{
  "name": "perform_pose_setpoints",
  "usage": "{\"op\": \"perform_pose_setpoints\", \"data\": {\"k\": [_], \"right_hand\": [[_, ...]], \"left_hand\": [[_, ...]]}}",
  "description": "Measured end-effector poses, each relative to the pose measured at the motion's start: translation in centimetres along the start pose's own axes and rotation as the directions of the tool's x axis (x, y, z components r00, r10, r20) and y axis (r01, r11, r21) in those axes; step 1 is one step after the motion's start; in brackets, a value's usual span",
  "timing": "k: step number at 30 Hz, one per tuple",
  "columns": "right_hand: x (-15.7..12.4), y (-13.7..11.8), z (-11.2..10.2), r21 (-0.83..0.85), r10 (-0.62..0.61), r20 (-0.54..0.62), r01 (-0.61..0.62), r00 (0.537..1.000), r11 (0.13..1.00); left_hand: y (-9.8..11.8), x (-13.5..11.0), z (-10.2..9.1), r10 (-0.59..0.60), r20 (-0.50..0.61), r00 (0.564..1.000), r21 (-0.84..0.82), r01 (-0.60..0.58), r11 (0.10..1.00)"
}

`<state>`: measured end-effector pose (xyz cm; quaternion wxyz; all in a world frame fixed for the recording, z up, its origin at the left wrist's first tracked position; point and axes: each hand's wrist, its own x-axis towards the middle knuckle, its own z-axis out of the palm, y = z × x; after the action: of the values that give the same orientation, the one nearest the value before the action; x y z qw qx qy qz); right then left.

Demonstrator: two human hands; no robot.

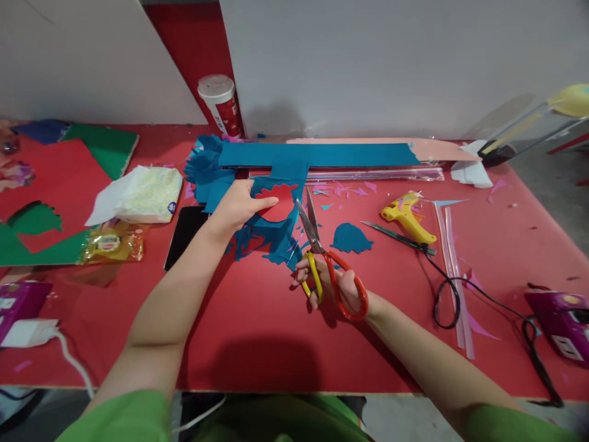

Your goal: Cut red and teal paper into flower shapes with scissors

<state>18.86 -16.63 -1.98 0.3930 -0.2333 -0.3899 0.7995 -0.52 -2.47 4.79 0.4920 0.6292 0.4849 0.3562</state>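
My left hand [237, 205] pinches a sheet of blue paper [276, 224] with a red cut-out shape [278, 202] lying on it, thumb on top. My right hand [334, 285] grips scissors [322, 255] with one yellow and one red handle. The blades are parted and point up and left at the blue paper's right edge. A small blue cut-out [350, 238] lies on the red table [276, 331] just right of the blades.
A long blue strip [322, 153] and pink strip [442, 149] lie at the back. A yellow glue gun [407, 215] with a black cord, clear sticks [453, 270], a black phone [184, 236], tissues [140, 195], a paper cup [221, 103] and purple devices [559, 319] surround the middle.
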Motion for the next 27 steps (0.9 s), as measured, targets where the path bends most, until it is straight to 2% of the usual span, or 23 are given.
{"op": "perform_pose_setpoints", "data": {"k": [4,10,14,17,21,25,27], "right_hand": [[0.1,-0.2,-0.2,-0.025,-0.025,-0.005,0.025,1.0,0.999],[0.6,-0.5,-0.4,-0.06,-0.042,-0.079,0.037,0.996,0.997],[0.8,-0.8,-0.3,-0.052,0.011,-0.085,-0.016,0.996,0.999],[1.0,-0.9,-0.1,-0.059,0.005,-0.103,-0.011,0.995,0.998],[1.2,-0.7,0.3,-0.061,-0.018,-0.114,0.011,0.993,0.998],[1.4,-0.6,0.7,-0.055,-0.024,-0.117,0.018,0.993,0.998],[1.5,-0.6,0.7,-0.011,-0.009,-0.122,0.008,0.993,1.0]], "left_hand": [[0.6,-0.6,-0.1,-0.02,0.036,0.999,-0.001,0.02,1.0],[0.4,-0.9,-0.5,-0.006,-0.001,1.0,-0.06,0.006,0.998],[0.1,-0.8,-1.1,0.02,-0.037,0.999,0.042,-0.018,0.999],[0.4,-0.8,-1.2,0.035,-0.067,0.997,0.145,-0.025,0.989],[1.4,-0.7,-1.0,0.063,-0.024,0.998,0.107,-0.06,0.992],[2.4,0.2,-1.0,0.12,-0.098,0.988,0.109,-0.11,0.988],[2.8,0.6,-1.1,0.084,-0.157,0.984,0.079,-0.072,0.994]]}}
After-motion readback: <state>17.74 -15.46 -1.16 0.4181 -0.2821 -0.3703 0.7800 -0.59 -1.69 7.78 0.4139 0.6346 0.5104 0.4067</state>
